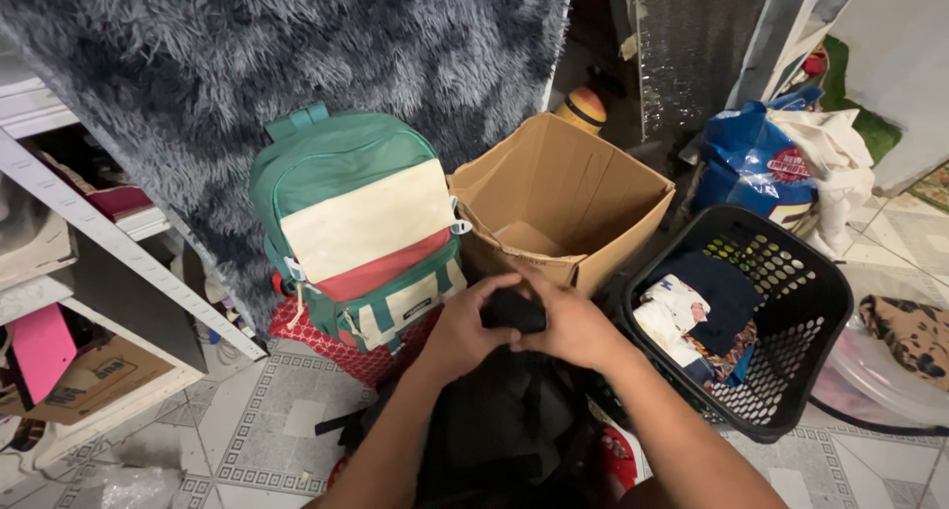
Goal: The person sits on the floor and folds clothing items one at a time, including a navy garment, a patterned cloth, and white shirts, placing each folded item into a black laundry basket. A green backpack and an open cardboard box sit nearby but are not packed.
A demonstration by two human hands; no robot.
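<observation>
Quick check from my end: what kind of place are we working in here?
Probably a home storage or laundry corner: a black laundry basket holding clothes, an open cardboard box, a green backpack and cluttered white shelves on tiled floor.

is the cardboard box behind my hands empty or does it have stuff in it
Empty, as far as shows: the cardboard box stands open, flaps up, with only bare cardboard floor and walls visible. Its near corner is hidden.
</observation>
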